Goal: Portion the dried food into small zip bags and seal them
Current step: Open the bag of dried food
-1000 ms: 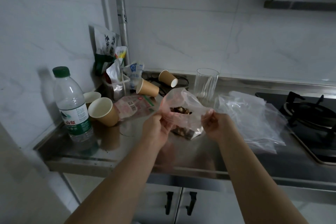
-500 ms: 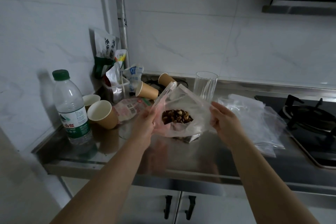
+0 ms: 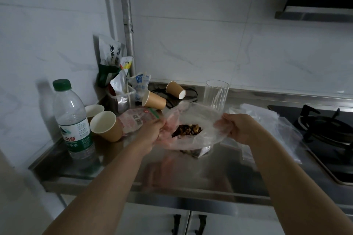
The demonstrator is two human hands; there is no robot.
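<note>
- The zip bag [image 3: 198,120], clear plastic with a pinkish tint on its left side, is held above the steel worktop [image 3: 191,170], in front of the person and near the middle of the scene.
- Its mouth faces up and towards the camera, spread wide; its long axis runs left to right between the two hands.
- A small heap of brown dried food [image 3: 188,130] lies in the bottom of the bag, below and between the hands.
- The left hand [image 3: 150,133] pinches the bag's left edge, fingers curled round the plastic.
- The right hand [image 3: 238,126] grips the bag's right edge, fingers curled over the rim.
- A silvery foil pouch [image 3: 198,152] sits on the worktop just under the bag, partly hidden by it.
- To the right of the right hand lies a heap of clear plastic bags [image 3: 271,124], reaching the edge of the gas stove [image 3: 328,131].
- Far behind the bag stands a clear drinking glass [image 3: 216,94].
- At left stand a water bottle [image 3: 73,120] and an upright paper cup [image 3: 106,127].
</note>
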